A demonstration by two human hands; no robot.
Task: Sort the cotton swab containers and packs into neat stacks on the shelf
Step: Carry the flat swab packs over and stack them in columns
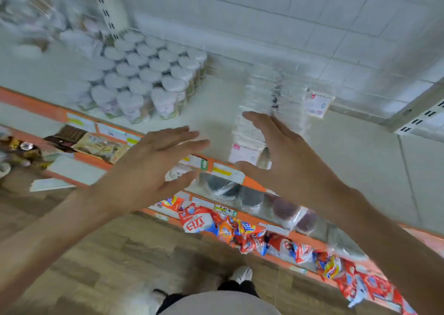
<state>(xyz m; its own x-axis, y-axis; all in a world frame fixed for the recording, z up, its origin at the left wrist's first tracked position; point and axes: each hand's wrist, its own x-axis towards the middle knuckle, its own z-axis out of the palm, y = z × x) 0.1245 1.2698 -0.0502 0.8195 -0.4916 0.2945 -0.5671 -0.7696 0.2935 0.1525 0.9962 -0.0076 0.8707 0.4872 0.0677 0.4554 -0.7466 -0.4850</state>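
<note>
Several heart-shaped cotton swab containers (153, 79) with white lids stand packed together on the white shelf (211, 112). To their right lie two rows of clear flat swab packs (266, 98) with pink-and-white labels, running front to back. My right hand (281, 151) is spread with the fingers along the right side of the nearer row and the thumb at its front label; touch is unclear through blur. My left hand (153, 168) hovers open in front of the shelf edge, left of the packs, holding nothing.
The shelf front carries an orange strip (36, 108) with price tags. Lower shelves hold dark round items in clear packs (249, 197) and red snack bags (264, 240). More blurred packs sit at the far left (36, 21). A tiled wall rises behind.
</note>
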